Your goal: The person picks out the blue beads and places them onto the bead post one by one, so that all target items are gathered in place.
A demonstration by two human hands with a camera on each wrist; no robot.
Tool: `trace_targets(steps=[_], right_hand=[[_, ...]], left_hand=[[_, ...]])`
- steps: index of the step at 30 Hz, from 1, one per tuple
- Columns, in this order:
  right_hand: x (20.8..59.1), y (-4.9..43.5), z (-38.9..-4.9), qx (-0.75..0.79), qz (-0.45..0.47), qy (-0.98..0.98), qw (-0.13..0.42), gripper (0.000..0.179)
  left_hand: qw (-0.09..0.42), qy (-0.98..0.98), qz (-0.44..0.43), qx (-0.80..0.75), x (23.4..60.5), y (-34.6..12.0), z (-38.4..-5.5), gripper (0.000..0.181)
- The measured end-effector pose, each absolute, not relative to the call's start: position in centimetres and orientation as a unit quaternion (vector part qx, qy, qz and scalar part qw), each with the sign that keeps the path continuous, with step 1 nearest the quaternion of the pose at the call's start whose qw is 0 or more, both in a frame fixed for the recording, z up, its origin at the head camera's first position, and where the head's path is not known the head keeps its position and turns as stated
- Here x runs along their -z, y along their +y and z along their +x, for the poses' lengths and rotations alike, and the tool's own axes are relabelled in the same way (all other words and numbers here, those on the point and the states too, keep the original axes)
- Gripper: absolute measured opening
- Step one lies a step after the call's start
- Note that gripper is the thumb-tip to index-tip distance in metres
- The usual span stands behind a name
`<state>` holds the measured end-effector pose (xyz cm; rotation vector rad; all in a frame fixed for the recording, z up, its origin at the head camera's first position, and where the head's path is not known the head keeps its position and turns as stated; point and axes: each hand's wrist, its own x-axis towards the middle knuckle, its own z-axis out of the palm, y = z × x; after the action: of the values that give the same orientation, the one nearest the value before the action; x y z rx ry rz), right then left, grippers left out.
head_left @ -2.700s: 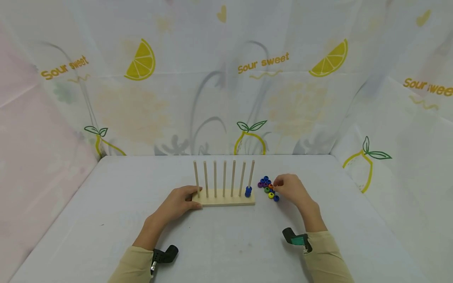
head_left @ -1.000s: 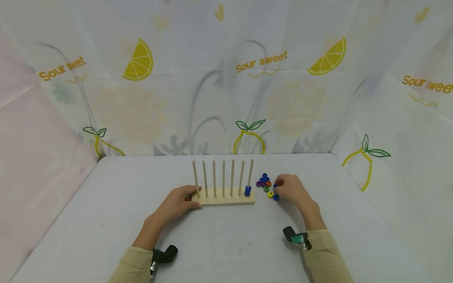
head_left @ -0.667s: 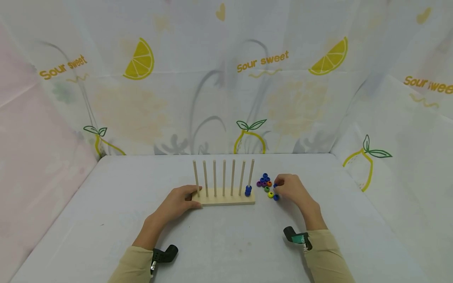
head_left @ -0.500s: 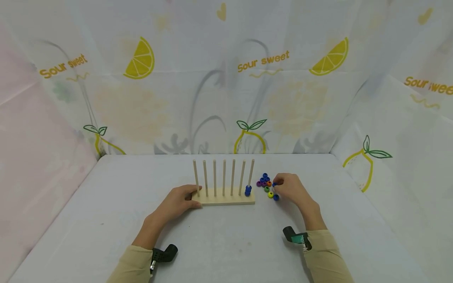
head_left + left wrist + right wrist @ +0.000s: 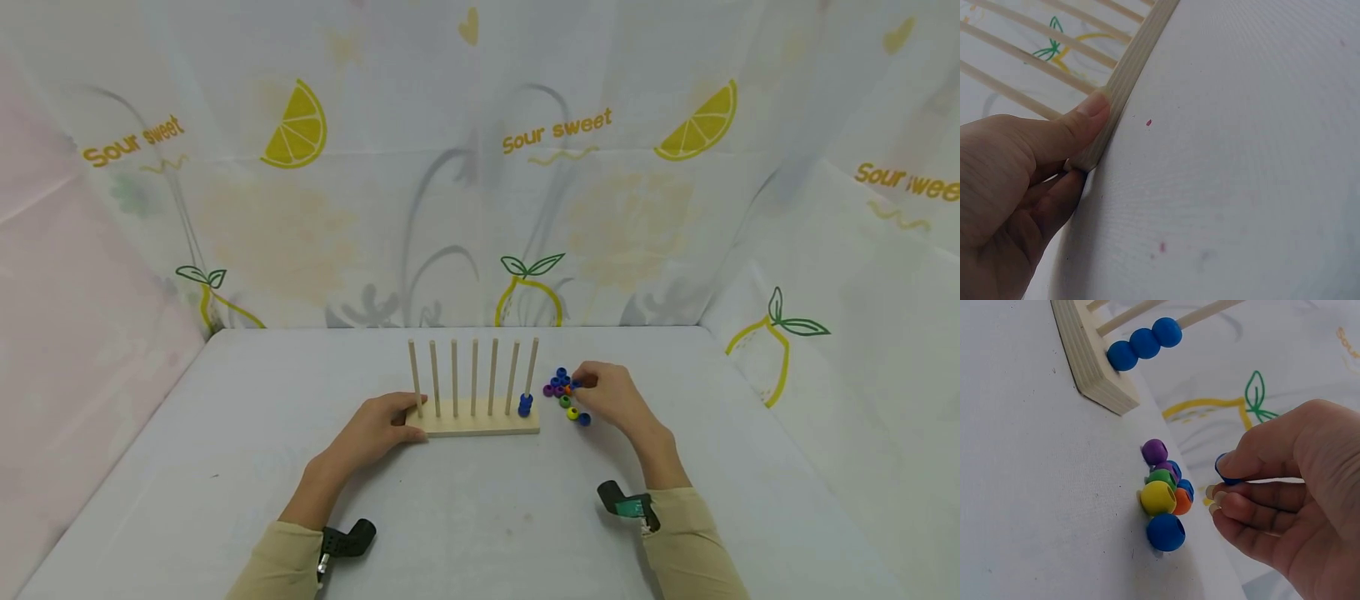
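A wooden peg rack (image 5: 480, 425) with a row of upright pegs stands mid-table. My left hand (image 5: 378, 429) grips its left end, thumb along the front edge in the left wrist view. Three blue beads (image 5: 1145, 343) are stacked on the rightmost peg. My right hand (image 5: 611, 392) pinches a blue bead (image 5: 1227, 470) between thumb and finger, raised over the loose beads. Below it lie a yellow bead (image 5: 1158, 498), an orange bead (image 5: 1182, 501), a green bead (image 5: 1161, 480), purple beads (image 5: 1155, 452) and several blue ones, one of them a nearer blue bead (image 5: 1166, 532).
The table (image 5: 480, 517) wears a white cloth with small specks. Behind it hangs a white curtain (image 5: 420, 208) printed with lemons and lettering. Black camera mounts sit on both wrists, the left mount (image 5: 348, 540) and the right mount (image 5: 626, 504).
My right hand has drawn a blue bead out from the pile, pinched it and lifted it, shifting slightly left and away from me. The left hand and the rack stay put.
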<state>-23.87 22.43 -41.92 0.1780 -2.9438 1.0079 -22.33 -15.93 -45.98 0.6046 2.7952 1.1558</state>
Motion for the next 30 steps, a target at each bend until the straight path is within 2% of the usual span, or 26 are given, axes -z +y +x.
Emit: trace_targets(steps=[7,15,30], right_hand=[[41.5,21.9,-23.6,-0.338,0.072,-0.938,0.038,0.017],[40.9,21.5,-23.4,-0.351,0.083,-0.931,0.060,0.022],[39.9,20.3,-22.9,-0.379,0.102,-0.915,0.095,0.020]], left_hand=[[0.031,0.905,0.196,-0.376,45.9,-15.9,-22.3,0.055],[0.033,0.905,0.193,-0.376,45.8,-15.9,-22.3,0.058],[0.026,0.909,0.193,-0.368,45.9,-15.9,-22.3,0.055]])
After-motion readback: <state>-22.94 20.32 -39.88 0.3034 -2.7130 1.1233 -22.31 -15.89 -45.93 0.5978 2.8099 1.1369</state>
